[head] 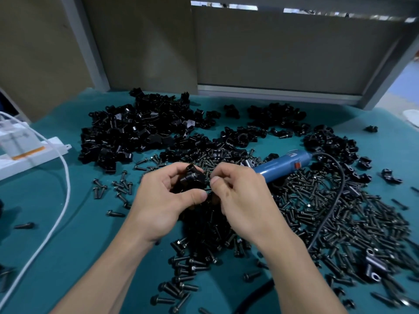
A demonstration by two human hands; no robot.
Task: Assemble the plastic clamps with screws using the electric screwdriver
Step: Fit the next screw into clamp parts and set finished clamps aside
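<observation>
Your left hand (167,196) is gripping a black plastic clamp (191,177) in curled fingers; your right hand (235,193), touching it, is pinching something too small to tell.

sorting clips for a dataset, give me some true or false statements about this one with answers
The left hand holds a black clamp. True.
The right hand grips the blue screwdriver. False: the screwdriver lies on the green cloth beyond that hand, which seems to pinch a screw at the clamp.
The screwdriver's cord is white. False: its cord is black; the white cable lies far left.
Loose screws lie heaped on the cloth, right of the hands. True.
</observation>
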